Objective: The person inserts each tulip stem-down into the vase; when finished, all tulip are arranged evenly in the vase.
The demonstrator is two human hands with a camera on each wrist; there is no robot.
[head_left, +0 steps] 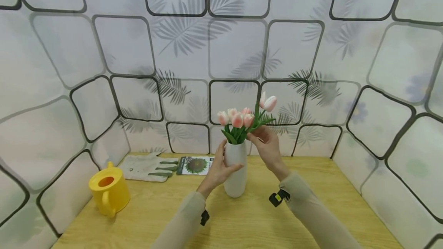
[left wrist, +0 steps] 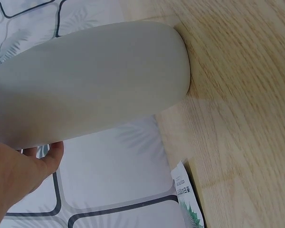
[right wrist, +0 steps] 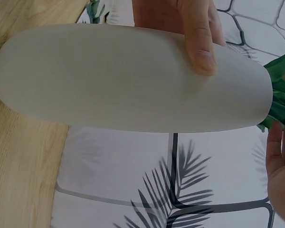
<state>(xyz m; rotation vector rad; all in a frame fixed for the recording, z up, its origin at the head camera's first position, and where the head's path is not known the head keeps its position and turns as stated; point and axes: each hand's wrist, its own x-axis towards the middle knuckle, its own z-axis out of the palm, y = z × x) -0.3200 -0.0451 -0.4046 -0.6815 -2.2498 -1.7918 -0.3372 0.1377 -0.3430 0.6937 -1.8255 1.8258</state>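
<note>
A tall white vase point(head_left: 235, 177) stands upright on the wooden table with a bunch of pink-and-white tulips point(head_left: 238, 120) in its mouth. My left hand point(head_left: 219, 170) grips the vase from its left side; in the right wrist view its thumb point(right wrist: 202, 45) lies across the vase wall. At the right of the mouth, my right hand point(head_left: 268, 145) pinches a tulip among the green leaves. That tulip's bloom point(head_left: 270, 104) leans out to the right, higher than the others. The stems inside the vase are hidden.
On the left of the table stands a yellow watering can point(head_left: 115, 191). Behind it lies a pale gardening glove point(head_left: 142, 167) with green fingers, next to a seed packet point(head_left: 195, 165) with a sunflower picture. Patterned fabric walls point(head_left: 187, 52) enclose the table at the back and sides.
</note>
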